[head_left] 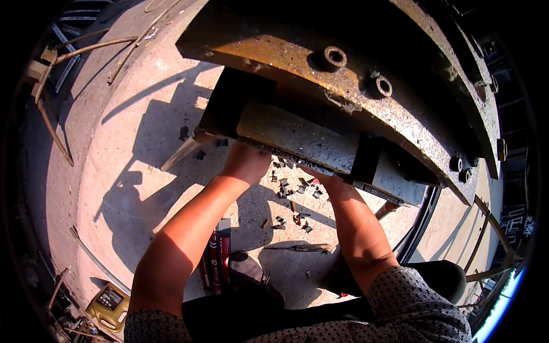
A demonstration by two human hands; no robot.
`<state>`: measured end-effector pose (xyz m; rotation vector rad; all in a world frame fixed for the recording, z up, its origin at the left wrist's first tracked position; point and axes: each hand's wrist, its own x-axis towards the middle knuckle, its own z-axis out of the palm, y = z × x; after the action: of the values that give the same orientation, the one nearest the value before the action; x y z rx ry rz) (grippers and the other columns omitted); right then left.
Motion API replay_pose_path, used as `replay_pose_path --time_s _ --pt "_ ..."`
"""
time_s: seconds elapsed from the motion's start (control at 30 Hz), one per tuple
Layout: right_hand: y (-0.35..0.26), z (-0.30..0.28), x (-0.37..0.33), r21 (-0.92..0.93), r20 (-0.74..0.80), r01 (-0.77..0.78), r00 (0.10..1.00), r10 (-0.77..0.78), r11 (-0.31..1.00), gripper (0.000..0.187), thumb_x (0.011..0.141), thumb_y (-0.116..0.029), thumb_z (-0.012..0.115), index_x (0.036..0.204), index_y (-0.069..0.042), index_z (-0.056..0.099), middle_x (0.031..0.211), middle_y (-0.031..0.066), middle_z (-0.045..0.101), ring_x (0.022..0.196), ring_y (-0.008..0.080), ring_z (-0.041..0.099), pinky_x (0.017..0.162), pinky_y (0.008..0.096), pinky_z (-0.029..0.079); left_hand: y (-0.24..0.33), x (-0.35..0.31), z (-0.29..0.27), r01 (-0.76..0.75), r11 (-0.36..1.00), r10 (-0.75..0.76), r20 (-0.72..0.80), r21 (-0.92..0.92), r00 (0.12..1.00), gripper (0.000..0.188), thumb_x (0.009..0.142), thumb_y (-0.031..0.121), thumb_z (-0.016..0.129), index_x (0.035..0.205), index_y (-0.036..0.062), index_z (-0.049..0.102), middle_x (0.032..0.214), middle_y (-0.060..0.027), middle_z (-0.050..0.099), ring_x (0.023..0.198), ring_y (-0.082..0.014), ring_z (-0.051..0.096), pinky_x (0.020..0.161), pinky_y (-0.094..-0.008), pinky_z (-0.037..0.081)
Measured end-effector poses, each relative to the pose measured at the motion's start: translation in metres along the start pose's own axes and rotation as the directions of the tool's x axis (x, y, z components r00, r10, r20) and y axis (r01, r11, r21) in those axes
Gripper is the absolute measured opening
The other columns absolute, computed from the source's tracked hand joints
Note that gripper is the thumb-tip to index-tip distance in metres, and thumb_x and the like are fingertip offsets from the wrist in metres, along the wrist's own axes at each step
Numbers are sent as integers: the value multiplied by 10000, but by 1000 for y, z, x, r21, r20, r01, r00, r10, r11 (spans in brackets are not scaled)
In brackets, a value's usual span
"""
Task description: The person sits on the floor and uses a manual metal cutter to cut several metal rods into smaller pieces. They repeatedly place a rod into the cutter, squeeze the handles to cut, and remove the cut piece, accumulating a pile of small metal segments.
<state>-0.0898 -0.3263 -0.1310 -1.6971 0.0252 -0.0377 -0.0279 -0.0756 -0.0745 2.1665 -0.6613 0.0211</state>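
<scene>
A heavy metal machine (309,132) with thick, worn plates and socket-head bolts (335,59) fills the upper right, close above my arms. My left hand (249,162) reaches under its lower edge; the wrist and back of the hand show, the fingers are hidden. My right hand (327,178) also goes beneath the same edge, farther right, with its fingers out of sight. What either hand touches under there cannot be seen. On the concrete floor below lie several small dark cut scraps (284,183).
A red and black box (216,260) stands by my shoe (246,268). A yellow-gold jug (108,306) sits at the lower left. Metal rods on a stand (48,71) are at the far left. A flat dark strip (300,247) lies on the floor between my feet.
</scene>
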Motion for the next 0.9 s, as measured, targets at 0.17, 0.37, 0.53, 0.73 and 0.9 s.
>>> replay_pose_path --time_s 0.17,0.37,0.53,0.73,0.9 --pt "-19 0 3 -320 42 52 998 -40 946 635 1022 -533 459 1513 -131 439 1498 128 512 1362 277 499 1149 436 403 -1 -1 3 -13 999 13 -21 36 1000 264 835 12 620 1093 -14 667 1115 -279 674 1128 -494 594 952 -512 507" --pt "-36 4 7 -597 102 127 991 -82 792 625 1042 -534 416 1529 -143 419 1520 125 495 1374 266 493 1149 431 411 -2 2 4 -52 997 57 -73 63 996 264 818 17 641 1078 -6 675 1091 -269 681 1101 -487 610 923 -514 515" --pt "-45 7 8 -753 140 171 985 -99 636 617 1058 -534 381 1543 -153 401 1539 123 481 1384 258 487 1150 428 418 1 5 -1 -16 999 18 -57 34 998 284 807 33 665 1090 3 679 1095 -251 691 1098 -478 617 925 -505 514" --pt "-56 9 5 -865 173 200 980 -100 461 609 1078 -534 338 1560 -165 381 1562 119 464 1396 248 481 1150 423 427 -3 2 -2 20 997 -23 46 74 999 251 942 103 593 1158 7 678 1187 -245 669 1166 -440 594 1011 -505 459" --pt "-64 5 -3 -938 176 186 982 -62 292 603 1095 -535 303 1574 -174 364 1580 117 450 1406 239 476 1151 420 434 -8 2 -2 -61 993 69 -72 98 995 264 832 59 651 1091 9 678 1095 -257 688 1073 -479 627 907 -517 524"
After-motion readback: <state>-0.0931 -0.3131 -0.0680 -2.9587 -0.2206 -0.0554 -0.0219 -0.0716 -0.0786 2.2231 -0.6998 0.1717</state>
